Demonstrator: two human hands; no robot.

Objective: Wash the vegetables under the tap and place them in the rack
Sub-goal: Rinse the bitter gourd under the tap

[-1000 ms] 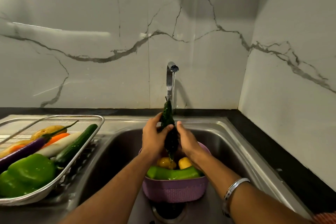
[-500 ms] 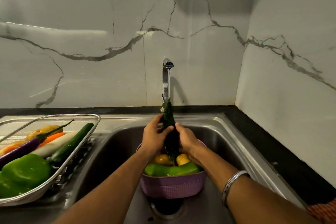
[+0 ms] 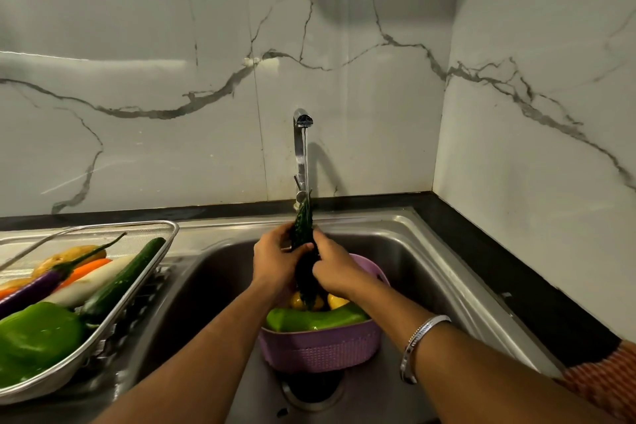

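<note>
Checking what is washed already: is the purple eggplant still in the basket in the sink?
No. The purple eggplant lies in the metal rack beside the sink, not in the purple basket.

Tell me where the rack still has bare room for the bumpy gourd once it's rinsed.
The rack shows bare mesh along its back edge, behind the long eggplant and cucumber. Its front is crowded by the green pepper. Both hands, left hand and right hand, hold the gourd.

The rack (image 3: 103, 330) and green pepper (image 3: 34, 337) run off the left edge.
</note>
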